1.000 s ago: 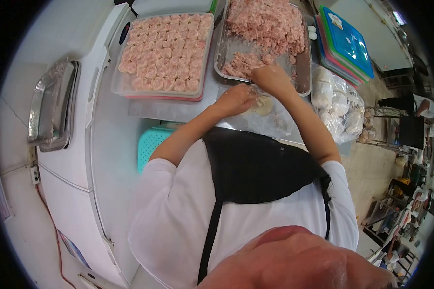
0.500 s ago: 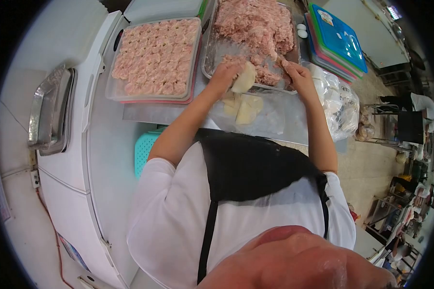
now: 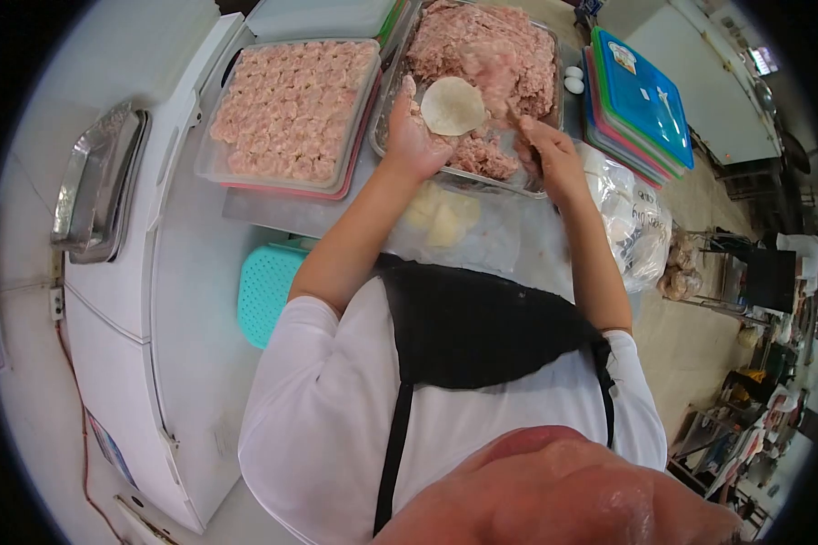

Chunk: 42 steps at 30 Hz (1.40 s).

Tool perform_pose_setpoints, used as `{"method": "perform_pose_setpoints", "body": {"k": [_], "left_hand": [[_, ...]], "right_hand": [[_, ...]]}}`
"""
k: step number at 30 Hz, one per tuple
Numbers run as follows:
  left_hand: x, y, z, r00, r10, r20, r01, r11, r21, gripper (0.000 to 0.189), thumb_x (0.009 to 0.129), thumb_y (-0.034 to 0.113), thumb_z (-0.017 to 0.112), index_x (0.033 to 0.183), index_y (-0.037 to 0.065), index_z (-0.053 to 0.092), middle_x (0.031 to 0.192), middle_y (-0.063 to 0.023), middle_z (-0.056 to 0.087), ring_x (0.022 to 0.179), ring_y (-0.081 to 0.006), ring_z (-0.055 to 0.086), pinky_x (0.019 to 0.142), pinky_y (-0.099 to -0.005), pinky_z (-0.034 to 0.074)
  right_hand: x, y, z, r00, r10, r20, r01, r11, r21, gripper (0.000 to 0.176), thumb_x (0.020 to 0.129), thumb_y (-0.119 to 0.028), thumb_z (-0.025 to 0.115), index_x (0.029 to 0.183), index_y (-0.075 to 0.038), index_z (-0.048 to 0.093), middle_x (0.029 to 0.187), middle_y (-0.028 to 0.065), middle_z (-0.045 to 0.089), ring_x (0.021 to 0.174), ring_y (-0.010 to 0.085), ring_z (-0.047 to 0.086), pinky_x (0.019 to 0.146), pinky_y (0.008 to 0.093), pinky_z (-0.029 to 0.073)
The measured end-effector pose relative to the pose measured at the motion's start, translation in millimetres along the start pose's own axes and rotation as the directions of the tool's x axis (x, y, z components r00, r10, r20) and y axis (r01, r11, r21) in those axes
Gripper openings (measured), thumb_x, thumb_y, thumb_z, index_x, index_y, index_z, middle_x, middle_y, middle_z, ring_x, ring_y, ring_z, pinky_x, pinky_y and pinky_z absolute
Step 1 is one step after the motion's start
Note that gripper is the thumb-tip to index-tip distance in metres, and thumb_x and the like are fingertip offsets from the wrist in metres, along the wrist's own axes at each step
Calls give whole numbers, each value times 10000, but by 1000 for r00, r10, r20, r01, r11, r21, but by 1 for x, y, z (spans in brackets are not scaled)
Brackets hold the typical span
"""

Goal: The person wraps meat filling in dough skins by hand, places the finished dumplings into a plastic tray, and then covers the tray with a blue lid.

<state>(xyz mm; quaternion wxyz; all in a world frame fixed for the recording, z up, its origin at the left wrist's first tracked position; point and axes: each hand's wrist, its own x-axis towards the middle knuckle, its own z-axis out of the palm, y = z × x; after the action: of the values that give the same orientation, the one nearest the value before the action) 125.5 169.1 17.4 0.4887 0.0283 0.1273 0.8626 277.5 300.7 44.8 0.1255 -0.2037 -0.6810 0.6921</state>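
A round, pale dumpling wrapper (image 3: 453,106) rests on the fingers of my left hand (image 3: 416,141), which is raised over the near left part of a metal tray. Bits of meat stick to those fingers. Ground meat (image 3: 482,36) is heaped in the tray (image 3: 380,118), with a smaller clump (image 3: 483,156) near its front edge. My right hand (image 3: 554,159) is closed at the tray's right front corner, around something too blurred to name. More wrappers (image 3: 443,216) lie on a plastic sheet in front of the tray.
A clear container (image 3: 211,163) of filled dumplings in rows stands at left. Stacked colored lids (image 3: 645,82), two eggs (image 3: 573,80) and plastic-wrapped packs (image 3: 636,213) are at right. A turquoise perforated basket (image 3: 268,291) sits below the table's left edge.
My left hand has moved up over the tray and turned, so the wrapper now lies flat on its fingers. My right hand has stayed by the tray's right corner; the meat between them is blurred.
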Motion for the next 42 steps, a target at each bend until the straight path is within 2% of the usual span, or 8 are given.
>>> {"method": "perform_pose_setpoints", "body": {"k": [4,7,16,24,27,30,33,42], "left_hand": [[9,-3,11,986,123,-111,-129,990,-52,755,849,663,456,1206,-2,485,1185,-182,548,1129,-330,513,1016,-466,371],[30,5,-28,936,241,-258,-245,969,15,777,828,698,458,1145,-9,514,1126,-168,558,1081,-317,515,1004,-460,373],[17,-4,-4,875,311,-370,-266,949,168,698,879,588,463,1109,-68,515,926,-150,547,935,-288,515,901,-465,429],[30,11,-36,953,244,-177,-267,956,-119,514,871,389,580,1110,-60,504,931,-136,551,884,-283,540,860,-457,454],[-5,9,14,984,180,14,-172,907,384,394,850,185,623,1169,-20,517,1007,-136,572,1007,-254,552,930,-423,445],[-13,24,13,978,105,182,-208,347,914,458,817,54,632,1257,40,506,1107,-117,581,1114,-220,535,976,-376,429],[-6,33,17,881,22,472,-455,-231,860,495,787,74,670,1263,82,535,1161,-86,593,1070,-186,570,937,-334,449],[8,46,-12,911,-291,292,-384,-344,857,446,727,228,746,1093,1,630,985,-108,687,898,-191,640,819,-314,485]], "right_hand": [[16,32,7,979,-206,10,188,873,-450,277,948,-271,530,1022,-31,647,680,42,573,626,152,564,561,271,429],[14,36,-19,906,-365,215,373,446,-814,235,905,-225,548,1062,-74,637,816,186,621,808,360,623,690,439,488],[3,-12,-31,926,-222,305,333,103,-937,199,892,-199,538,1040,-87,609,866,168,613,768,363,621,622,447,506],[14,-5,-32,820,-442,364,558,477,-679,209,920,-206,531,1018,-42,617,795,134,614,718,288,616,628,387,491],[20,-17,-52,937,-234,259,341,769,-541,247,947,-231,517,994,-16,629,692,93,564,642,196,545,606,330,450],[14,-23,-53,944,-68,323,223,853,-472,287,968,-256,503,995,-6,640,637,24,463,619,105,429,567,276,390],[10,-35,-54,906,72,417,179,828,-532,321,969,-269,513,1104,-9,643,656,-4,477,640,77,438,573,249,379],[41,27,-55,844,-204,496,488,672,-556,297,920,-244,562,1107,-25,632,966,187,654,782,266,636,729,338,488]]}}
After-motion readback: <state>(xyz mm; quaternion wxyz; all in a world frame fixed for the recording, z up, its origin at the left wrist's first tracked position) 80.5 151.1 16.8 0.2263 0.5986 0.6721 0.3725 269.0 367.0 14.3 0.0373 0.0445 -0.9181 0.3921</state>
